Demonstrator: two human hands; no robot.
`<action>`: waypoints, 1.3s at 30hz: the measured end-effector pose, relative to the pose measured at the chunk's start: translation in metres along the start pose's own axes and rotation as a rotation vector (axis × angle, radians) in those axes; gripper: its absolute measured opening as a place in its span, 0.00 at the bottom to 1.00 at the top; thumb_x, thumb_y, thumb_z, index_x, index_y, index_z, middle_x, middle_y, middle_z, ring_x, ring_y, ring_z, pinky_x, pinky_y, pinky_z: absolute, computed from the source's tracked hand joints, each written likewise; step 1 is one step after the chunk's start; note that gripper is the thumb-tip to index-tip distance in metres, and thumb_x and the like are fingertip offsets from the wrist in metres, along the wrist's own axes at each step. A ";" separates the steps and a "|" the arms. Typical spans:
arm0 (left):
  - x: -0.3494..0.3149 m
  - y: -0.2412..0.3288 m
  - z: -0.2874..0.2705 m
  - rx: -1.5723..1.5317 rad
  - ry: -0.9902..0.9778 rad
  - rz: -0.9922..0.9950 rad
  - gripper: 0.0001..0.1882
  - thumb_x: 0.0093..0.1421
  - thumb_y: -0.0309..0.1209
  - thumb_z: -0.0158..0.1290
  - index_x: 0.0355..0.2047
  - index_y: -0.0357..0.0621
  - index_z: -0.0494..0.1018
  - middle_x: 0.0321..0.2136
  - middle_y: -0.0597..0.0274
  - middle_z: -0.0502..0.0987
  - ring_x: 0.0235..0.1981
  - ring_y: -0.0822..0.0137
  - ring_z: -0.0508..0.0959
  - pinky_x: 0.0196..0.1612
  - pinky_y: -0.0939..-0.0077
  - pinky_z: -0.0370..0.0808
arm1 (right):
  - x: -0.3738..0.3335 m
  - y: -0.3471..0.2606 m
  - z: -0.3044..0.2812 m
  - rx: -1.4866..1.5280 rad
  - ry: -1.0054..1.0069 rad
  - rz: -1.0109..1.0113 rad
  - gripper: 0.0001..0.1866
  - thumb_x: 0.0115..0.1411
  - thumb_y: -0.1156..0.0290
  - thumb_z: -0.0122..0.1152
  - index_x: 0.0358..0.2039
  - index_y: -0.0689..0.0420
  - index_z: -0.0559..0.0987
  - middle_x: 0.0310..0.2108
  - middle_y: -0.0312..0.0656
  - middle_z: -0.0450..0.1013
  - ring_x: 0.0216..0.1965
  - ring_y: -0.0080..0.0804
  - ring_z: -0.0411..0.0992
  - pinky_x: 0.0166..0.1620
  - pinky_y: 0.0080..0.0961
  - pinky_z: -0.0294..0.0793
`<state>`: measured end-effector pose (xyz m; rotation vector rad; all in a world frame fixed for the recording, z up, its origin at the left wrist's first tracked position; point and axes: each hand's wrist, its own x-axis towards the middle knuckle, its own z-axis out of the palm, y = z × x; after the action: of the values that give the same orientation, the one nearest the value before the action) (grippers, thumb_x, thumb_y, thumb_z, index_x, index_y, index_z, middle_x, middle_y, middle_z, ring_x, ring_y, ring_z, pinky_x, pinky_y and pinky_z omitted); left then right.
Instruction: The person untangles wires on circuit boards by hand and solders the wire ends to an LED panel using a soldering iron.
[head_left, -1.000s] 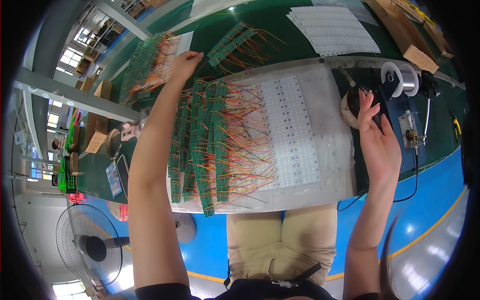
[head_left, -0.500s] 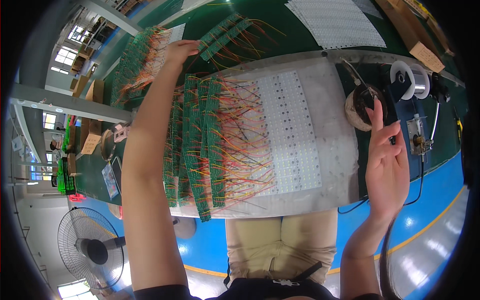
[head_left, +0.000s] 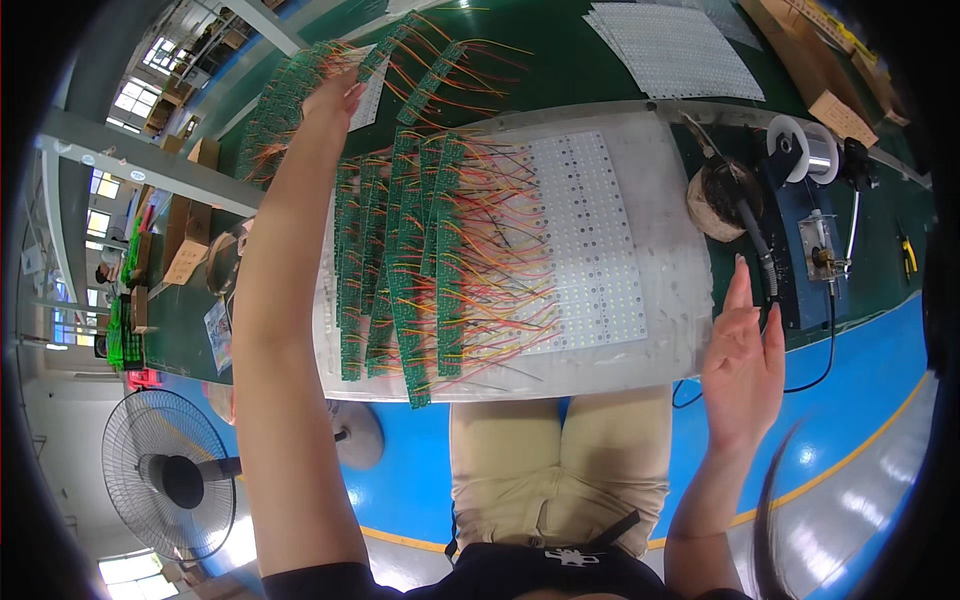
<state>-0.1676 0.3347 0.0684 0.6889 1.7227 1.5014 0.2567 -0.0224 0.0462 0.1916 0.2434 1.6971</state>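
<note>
A narrow green circuit strip (head_left: pixel 372 62) with red and yellow wires trailing off it lies at the far left of the green bench (head_left: pixel 560 70), on top of a heap of the same strips, and the left hand (head_left: pixel 335 100) rests on it with the arm stretched well forward; whether the fingers actually pinch the strip cannot be told, since the hand is seen from behind. Nearer the body, a pale work mat (head_left: pixel 680 250) carries rows of more green strips (head_left: pixel 400 260) side by side, their wires fanned out rightward across a white panel of small LEDs (head_left: pixel 600 250). The right hand (head_left: pixel 745 350) hovers off the mat's right edge, open and flat with fingers straight up, holding nothing. Just beyond it a soldering iron (head_left: pixel 755 245) sits in a round stand (head_left: pixel 722 198), with a spool of solder wire (head_left: pixel 805 150) to the right. Another white panel (head_left: pixel 680 45) lies at the far side of the bench. A floor fan (head_left: pixel 170 480) stands on the blue floor at lower left.
</note>
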 end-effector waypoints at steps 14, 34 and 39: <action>-0.083 0.023 -0.029 -0.624 -0.177 -0.279 0.03 0.58 0.33 0.57 0.33 0.53 0.76 0.31 0.75 0.78 0.35 0.76 0.78 0.44 0.73 0.69 | -0.010 0.027 -0.013 -0.165 -0.030 0.075 0.28 0.69 0.56 0.30 0.66 0.52 0.47 0.60 0.47 0.60 0.48 0.36 0.66 0.44 0.30 0.66; -0.378 -0.097 -0.206 -0.006 -0.874 -0.487 0.08 0.53 0.30 0.62 0.30 0.39 0.78 0.34 0.56 0.80 0.32 0.73 0.77 0.38 0.79 0.73 | -0.008 0.109 0.064 -2.694 -0.984 0.348 0.28 0.43 0.66 0.65 0.47 0.60 0.75 0.47 0.45 0.72 0.49 0.45 0.67 0.51 0.38 0.63; -0.393 -0.121 -0.209 0.011 -0.931 -0.622 0.07 0.53 0.28 0.61 0.31 0.38 0.79 0.33 0.57 0.80 0.31 0.74 0.77 0.36 0.80 0.72 | 0.002 0.082 0.032 -2.207 -1.100 0.861 0.28 0.50 0.60 0.64 0.48 0.63 0.73 0.40 0.47 0.73 0.44 0.45 0.69 0.47 0.35 0.65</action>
<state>-0.0983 -0.1194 0.0295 0.6262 1.0547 0.5724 0.1867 -0.0296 0.0995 -0.5213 -2.6654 1.3916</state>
